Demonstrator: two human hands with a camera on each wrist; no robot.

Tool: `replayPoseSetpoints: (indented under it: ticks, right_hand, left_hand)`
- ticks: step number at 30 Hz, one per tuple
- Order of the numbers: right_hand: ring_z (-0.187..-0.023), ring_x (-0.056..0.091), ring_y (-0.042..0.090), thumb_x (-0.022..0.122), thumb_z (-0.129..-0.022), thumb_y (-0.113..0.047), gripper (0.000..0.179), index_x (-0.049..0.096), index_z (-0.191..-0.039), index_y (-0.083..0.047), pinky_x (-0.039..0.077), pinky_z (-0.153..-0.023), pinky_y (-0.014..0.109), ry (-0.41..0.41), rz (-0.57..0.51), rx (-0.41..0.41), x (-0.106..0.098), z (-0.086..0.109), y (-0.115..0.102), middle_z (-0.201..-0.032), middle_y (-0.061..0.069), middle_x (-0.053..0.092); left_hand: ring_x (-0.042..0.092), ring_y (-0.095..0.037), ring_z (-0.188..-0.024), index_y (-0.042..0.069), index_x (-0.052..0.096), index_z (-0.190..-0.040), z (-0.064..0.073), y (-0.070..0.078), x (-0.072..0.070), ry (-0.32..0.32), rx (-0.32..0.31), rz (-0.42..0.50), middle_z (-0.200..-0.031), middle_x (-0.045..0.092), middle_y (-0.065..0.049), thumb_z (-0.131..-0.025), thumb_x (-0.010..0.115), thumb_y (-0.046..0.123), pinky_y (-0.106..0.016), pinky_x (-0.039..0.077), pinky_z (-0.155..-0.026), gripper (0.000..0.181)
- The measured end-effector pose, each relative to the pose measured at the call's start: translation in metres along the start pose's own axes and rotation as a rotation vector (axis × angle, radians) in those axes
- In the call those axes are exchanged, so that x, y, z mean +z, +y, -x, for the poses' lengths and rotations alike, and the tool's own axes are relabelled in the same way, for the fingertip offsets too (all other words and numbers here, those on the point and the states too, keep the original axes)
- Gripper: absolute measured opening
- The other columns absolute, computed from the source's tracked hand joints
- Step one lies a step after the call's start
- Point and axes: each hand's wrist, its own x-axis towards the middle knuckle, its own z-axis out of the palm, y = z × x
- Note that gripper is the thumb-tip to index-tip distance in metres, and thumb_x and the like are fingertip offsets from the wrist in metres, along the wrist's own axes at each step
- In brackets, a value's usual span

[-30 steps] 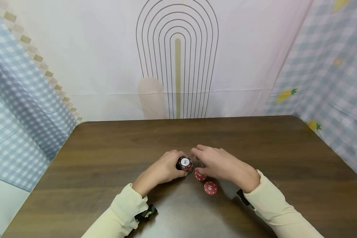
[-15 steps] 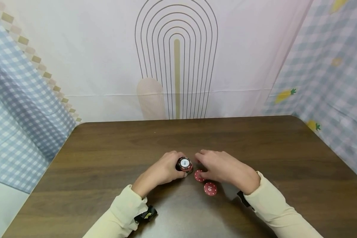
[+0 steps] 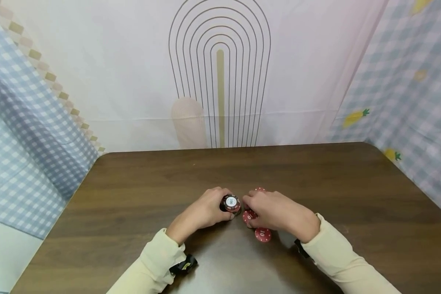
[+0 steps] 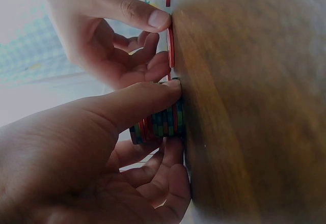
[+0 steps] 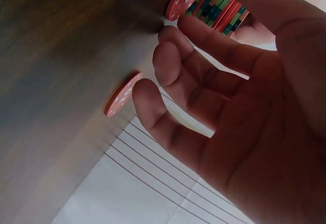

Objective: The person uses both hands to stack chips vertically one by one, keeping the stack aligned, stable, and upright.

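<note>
My left hand (image 3: 203,210) grips a stack of poker chips (image 3: 231,201), thumb on the near side and fingers round the far side. A black-edged chip marked 100 tops the stack; in the left wrist view the stack's edges (image 4: 165,122) show green, black and red. Just right of it, my right hand (image 3: 275,210) has its thumb and index finger at opposite edges of a red poker chip (image 3: 249,216) marked 10, which lies flat on the table. Its other fingers (image 5: 168,63) are bent, with nothing seen between them.
Another red 10 chip (image 3: 262,234) lies nearer, below the right hand. A further red chip (image 3: 260,189) shows partly beyond that hand's knuckles. The brown wooden table (image 3: 161,175) ends at a white patterned cloth (image 3: 139,81); checked cloths hang at both sides.
My right hand has drawn slightly nearer and closed its thumb and index finger about the middle red chip. The far red chip has come into sight. The left hand keeps its grip.
</note>
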Motion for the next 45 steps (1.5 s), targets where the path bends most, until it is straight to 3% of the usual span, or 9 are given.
replayPoseSetpoints:
  ticks: [9, 15, 23, 31, 40, 45]
  right_hand:
    - [-0.079, 0.053, 0.014, 0.077, -0.088, -0.021, 0.020, 0.058, -0.090, -0.015, 0.054, -0.065, 0.039, -0.024, -0.008, 0.004, 0.0002, -0.0006, 0.0002, -0.091, -0.002, 0.055]
    - [-0.079, 0.053, 0.015, 0.072, -0.078, -0.021, 0.021, 0.056, -0.089, -0.014, 0.054, -0.064, 0.041, 0.023, 0.048, -0.001, -0.0003, -0.0028, 0.0013, -0.089, -0.002, 0.054]
    - [-0.077, 0.053, 0.013, 0.074, -0.078, -0.022, 0.025, 0.055, -0.091, -0.013, 0.054, -0.062, 0.040, 0.045, 0.041, -0.009, 0.0029, -0.0055, -0.0001, -0.086, -0.003, 0.053]
    - [-0.071, 0.049, 0.011, 0.076, -0.079, -0.019, 0.026, 0.052, -0.089, -0.015, 0.047, -0.054, 0.032, 0.187, 0.060, -0.038, 0.0034, -0.0061, -0.0005, -0.087, -0.002, 0.051]
    - [-0.074, 0.048, 0.010, 0.072, -0.080, -0.017, 0.022, 0.054, -0.093, -0.017, 0.042, -0.051, 0.027, 0.311, 0.042, -0.059, 0.0039, -0.0080, -0.0061, -0.092, -0.003, 0.049]
    - [-0.074, 0.050, 0.009, 0.074, -0.083, -0.017, 0.023, 0.062, -0.102, -0.016, 0.044, -0.051, 0.025, 0.395, 0.024, -0.087, 0.0030, -0.0079, -0.0078, -0.094, -0.003, 0.053]
  left_hand:
    - [0.066, -0.028, -0.107, 0.002, 0.070, -0.121, -0.0044, 0.0007, -0.0013, -0.006, 0.012, -0.006, -0.114, 0.068, -0.014, -0.084, 0.088, 0.012, -0.044, 0.054, -0.097, 0.042]
    - [0.066, -0.028, -0.108, 0.003, 0.070, -0.121, -0.0066, 0.0030, -0.0065, -0.004, 0.016, -0.024, -0.114, 0.069, -0.013, -0.084, 0.089, 0.013, -0.044, 0.054, -0.097, 0.043]
    - [0.066, -0.026, -0.107, 0.002, 0.071, -0.120, -0.0040, -0.0026, -0.0036, 0.008, 0.026, -0.030, -0.112, 0.071, -0.011, -0.082, 0.089, 0.012, -0.043, 0.054, -0.097, 0.044]
    - [0.066, -0.025, -0.106, 0.001, 0.070, -0.119, -0.0037, -0.0027, -0.0023, 0.004, 0.033, -0.026, -0.110, 0.071, -0.011, -0.082, 0.088, 0.012, -0.043, 0.054, -0.097, 0.042]
    - [0.065, -0.022, -0.100, 0.002, 0.070, -0.119, -0.0022, -0.0010, -0.0024, -0.015, 0.009, -0.015, -0.107, 0.069, -0.010, -0.084, 0.087, 0.013, -0.040, 0.055, -0.092, 0.040]
    - [0.061, -0.018, -0.093, 0.004, 0.070, -0.113, -0.0022, 0.0022, -0.0036, -0.023, -0.012, -0.022, -0.100, 0.066, -0.006, -0.085, 0.087, 0.015, -0.038, 0.054, -0.087, 0.035]
